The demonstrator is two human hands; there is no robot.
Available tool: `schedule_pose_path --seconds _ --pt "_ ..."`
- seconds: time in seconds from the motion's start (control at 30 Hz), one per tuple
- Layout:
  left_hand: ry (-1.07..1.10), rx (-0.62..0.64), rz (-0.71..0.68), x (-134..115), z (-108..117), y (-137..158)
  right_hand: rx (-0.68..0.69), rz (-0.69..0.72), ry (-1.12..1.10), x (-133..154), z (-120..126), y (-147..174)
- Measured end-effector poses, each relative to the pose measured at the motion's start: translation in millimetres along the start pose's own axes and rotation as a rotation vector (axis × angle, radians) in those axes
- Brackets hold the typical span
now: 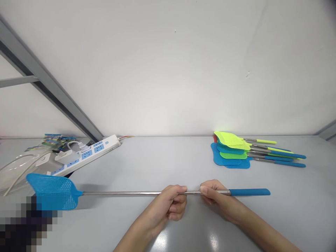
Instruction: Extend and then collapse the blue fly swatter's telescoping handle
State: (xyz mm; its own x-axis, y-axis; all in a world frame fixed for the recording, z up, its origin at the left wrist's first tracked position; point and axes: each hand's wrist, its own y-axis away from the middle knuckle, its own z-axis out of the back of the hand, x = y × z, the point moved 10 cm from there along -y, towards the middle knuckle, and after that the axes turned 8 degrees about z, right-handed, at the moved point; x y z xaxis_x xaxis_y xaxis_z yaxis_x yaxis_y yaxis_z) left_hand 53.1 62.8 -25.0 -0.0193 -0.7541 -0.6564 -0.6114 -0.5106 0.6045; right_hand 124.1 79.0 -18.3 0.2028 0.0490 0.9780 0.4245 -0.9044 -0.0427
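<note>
A blue fly swatter (pixel 56 191) with a long telescopic metal rod lies level across the view, its perforated head at the left and its blue grip at the right. My left hand (pixel 173 203) is closed round the middle of the rod, thumb on top. Just to the right, my right hand (pixel 216 196) pinches the rod near the blue grip. A short stretch of bare metal shows between the two hands. At the back right lies a pile of fly swatters (pixel 231 150) in yellow, green and blue, their rods short and their grips pointing right.
A white power strip (pixel 97 154) with plugs and chargers sits at the back left, beside cables and a clear plastic item (pixel 15 168). Small colourful packets (pixel 56 140) lie behind it. A grey metal post (pixel 52 84) rises at the left, before a white wall. The lower left corner is pixelated.
</note>
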Motion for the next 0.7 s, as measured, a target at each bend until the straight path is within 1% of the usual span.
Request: schedule_pose_path --seconds 0.1,0.27,0.37,0.53,0.63,0.7 --pt "-0.011 -0.018 -0.003 -0.3 1.0 -1.1 -0.031 -0.034 -0.047 -5.8 0.8 0.6" --pt "-0.048 -0.013 -0.076 -6.6 -3.2 -1.7 -0.136 -0.064 -0.217 -15.9 0.6 3.0" --pt "-0.057 0.010 -0.109 -8.9 -6.7 -0.8 -0.105 -0.080 -0.295 -18.9 -9.1 4.1" --pt "-0.094 0.045 -0.146 -10.5 -10.2 -0.5 -0.062 -0.092 -0.301 -19.5 -18.6 5.5" --pt "-0.144 0.038 -0.146 -9.8 -10.7 -1.2 -0.054 -0.105 -0.344 -20.4 -22.2 6.0" --pt "-0.198 0.010 -0.153 -10.2 -10.5 -1.5 -0.055 -0.109 -0.360 -20.6 -23.6 6.2"
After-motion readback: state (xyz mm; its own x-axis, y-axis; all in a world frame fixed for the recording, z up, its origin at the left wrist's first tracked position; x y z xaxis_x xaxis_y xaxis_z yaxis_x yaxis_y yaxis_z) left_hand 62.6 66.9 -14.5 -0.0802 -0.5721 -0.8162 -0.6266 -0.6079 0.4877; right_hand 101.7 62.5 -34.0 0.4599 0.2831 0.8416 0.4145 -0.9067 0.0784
